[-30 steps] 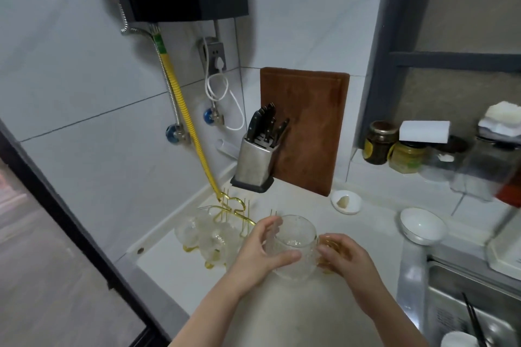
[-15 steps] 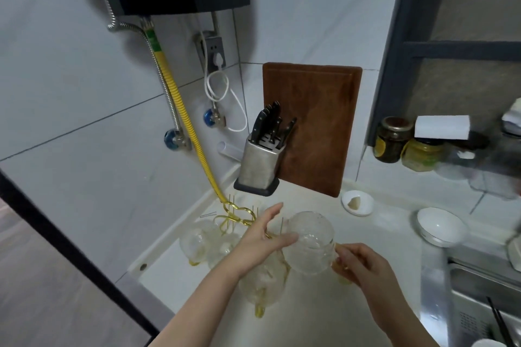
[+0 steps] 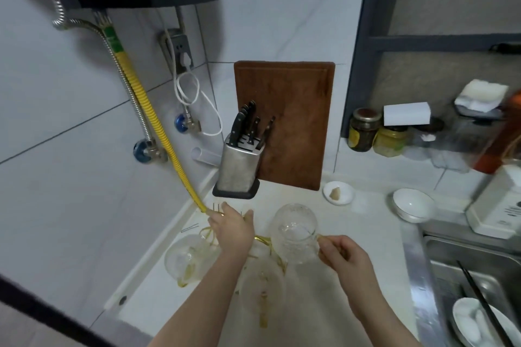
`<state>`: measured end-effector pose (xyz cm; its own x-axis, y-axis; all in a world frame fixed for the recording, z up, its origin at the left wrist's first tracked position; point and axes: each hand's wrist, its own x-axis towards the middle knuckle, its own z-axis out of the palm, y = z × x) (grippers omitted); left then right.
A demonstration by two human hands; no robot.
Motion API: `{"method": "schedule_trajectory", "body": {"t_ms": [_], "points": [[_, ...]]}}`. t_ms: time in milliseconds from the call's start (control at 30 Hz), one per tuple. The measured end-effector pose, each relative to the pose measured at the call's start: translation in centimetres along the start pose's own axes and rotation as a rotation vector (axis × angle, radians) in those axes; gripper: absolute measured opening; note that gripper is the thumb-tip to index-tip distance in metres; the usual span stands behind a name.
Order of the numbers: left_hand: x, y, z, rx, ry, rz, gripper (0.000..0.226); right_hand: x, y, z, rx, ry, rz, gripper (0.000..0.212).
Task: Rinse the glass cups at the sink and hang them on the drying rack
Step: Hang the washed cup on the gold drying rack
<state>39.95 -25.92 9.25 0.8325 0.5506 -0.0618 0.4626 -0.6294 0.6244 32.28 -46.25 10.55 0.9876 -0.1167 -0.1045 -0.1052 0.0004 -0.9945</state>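
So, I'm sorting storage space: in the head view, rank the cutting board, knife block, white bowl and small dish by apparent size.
1. Cutting board
2. Knife block
3. White bowl
4. Small dish
The bowl and dish sit at similar depth, so that order looks reliable.

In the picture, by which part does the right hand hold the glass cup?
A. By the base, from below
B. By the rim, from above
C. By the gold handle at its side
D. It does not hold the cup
C: the right hand pinches the gold handle at the side of the glass cup, next to the gold drying rack.
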Motion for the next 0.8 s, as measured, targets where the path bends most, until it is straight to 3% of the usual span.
{"method": "schedule_trajectory", "body": {"t_ms": [433, 800], "points": [[1.2, -0.9, 0.4, 0.138, -0.136, 0.203, 0.058, -1.0, 1.4, -0.5, 0.071, 0.090, 0.032, 0.008], [2.1, -3.4, -2.9, 0.065, -0.411, 0.394, 0.059, -0.9, 1.5, -1.1, 0.107, 0.099, 0.047, 0.009]]}}
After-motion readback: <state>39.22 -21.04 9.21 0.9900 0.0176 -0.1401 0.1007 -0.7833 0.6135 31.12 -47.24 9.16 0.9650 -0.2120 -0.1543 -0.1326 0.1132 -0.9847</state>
